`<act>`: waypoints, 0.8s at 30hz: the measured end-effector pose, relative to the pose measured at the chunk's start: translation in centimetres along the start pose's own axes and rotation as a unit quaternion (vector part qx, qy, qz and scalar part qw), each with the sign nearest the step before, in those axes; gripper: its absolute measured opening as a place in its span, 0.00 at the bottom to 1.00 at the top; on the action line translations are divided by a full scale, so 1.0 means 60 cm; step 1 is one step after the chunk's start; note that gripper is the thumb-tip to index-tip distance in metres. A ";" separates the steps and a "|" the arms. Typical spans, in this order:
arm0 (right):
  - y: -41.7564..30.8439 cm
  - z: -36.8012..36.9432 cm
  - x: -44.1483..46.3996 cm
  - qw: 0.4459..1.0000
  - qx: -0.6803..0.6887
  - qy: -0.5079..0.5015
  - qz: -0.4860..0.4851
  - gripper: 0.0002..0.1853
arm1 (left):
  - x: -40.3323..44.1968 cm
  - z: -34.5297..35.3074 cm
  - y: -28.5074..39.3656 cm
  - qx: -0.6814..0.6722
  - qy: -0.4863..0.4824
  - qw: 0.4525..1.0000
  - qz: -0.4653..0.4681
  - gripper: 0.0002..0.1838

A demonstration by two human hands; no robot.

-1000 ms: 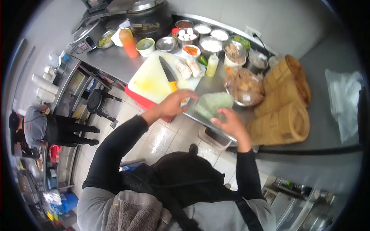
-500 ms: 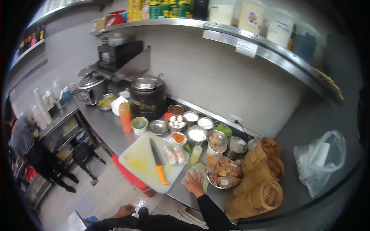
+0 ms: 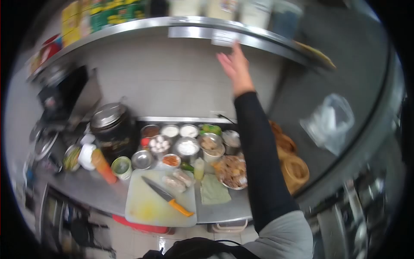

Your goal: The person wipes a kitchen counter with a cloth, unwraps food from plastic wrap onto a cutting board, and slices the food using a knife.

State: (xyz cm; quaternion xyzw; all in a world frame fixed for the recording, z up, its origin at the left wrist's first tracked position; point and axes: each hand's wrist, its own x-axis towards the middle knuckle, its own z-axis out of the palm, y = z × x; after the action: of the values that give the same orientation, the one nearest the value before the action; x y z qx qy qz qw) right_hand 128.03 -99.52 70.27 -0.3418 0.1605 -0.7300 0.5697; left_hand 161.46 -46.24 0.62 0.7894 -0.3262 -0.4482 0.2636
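Observation:
My right hand [image 3: 236, 69] is raised over the counter, fingers stretched out and holding nothing. Its index fingertip overlaps a white paper label [image 3: 224, 38] on the shelf's front edge; I cannot tell whether it touches. Below, a folded pale green cloth [image 3: 214, 190] lies beside the white cutting board [image 3: 140, 207]. On the board rest an orange-handled knife [image 3: 166, 194] and wrapped rolls [image 3: 177, 180]. Right of the cloth is a bowl of packed brown food [image 3: 231, 170], partly behind my right arm. My left hand is out of the picture.
Several metal bowls stand behind the board, including one of eggs [image 3: 159, 143] and one of white powder [image 3: 187, 146]. A squeeze bottle [image 3: 103, 164] and a black pot [image 3: 112, 129] are at left. Bamboo steamers [image 3: 295, 172] and a plastic bag [image 3: 331, 123] are at right.
My right hand has left the green cloth and risen to the shelf label. My left hand has dropped out of view. The camera has swung, and the person at left is gone from sight.

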 end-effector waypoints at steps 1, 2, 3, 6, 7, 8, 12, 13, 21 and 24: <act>-0.011 0.007 -0.001 0.999 0.017 -0.046 -0.012 0.28 | 0.028 -0.015 0.022 0.006 -0.012 1.000 0.014 0.19; 0.009 0.016 0.042 0.996 0.052 -0.056 -0.053 0.15 | 0.052 -0.026 0.038 0.012 -0.024 0.999 0.027 0.19; -0.003 0.037 -0.010 0.996 -0.044 0.016 -0.074 0.09 | 0.074 -0.033 0.051 0.017 -0.034 0.999 0.037 0.19; 0.006 -0.009 -0.131 0.832 -0.385 -0.129 -0.378 0.17 | 0.115 -0.040 0.067 0.030 -0.066 0.996 0.047 0.19; -0.040 -0.027 -0.208 0.782 -0.432 -0.172 -0.415 0.17 | 0.122 -0.041 0.067 0.031 -0.070 0.996 0.044 0.19; -0.080 -0.067 -0.215 0.651 -0.500 -0.168 -0.546 0.15 | 0.126 -0.041 0.063 0.032 -0.077 0.996 0.043 0.19; -0.377 -0.216 -0.274 0.449 -0.695 0.026 -0.561 0.09 | 0.138 -0.027 0.042 0.040 -0.094 0.994 0.032 0.19; -0.444 -0.235 -0.302 0.468 -0.733 0.106 -0.483 0.11 | 0.133 -0.025 0.033 0.039 -0.095 0.994 0.029 0.19; -0.582 -0.452 -0.235 0.151 -0.963 -0.009 -0.221 0.06 | 0.087 -0.031 -0.012 0.051 -0.078 0.995 0.034 0.18; -0.587 -0.472 -0.210 0.148 -0.980 -0.058 -0.122 0.12 | 0.049 -0.039 -0.028 0.054 -0.050 0.997 0.016 0.18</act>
State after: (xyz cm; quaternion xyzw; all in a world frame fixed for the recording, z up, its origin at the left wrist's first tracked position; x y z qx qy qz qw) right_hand 84.81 -81.52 68.02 -0.6705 0.6641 -0.0004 -0.3308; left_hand 165.12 -47.06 -1.05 0.7737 -0.3756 -0.4644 0.2113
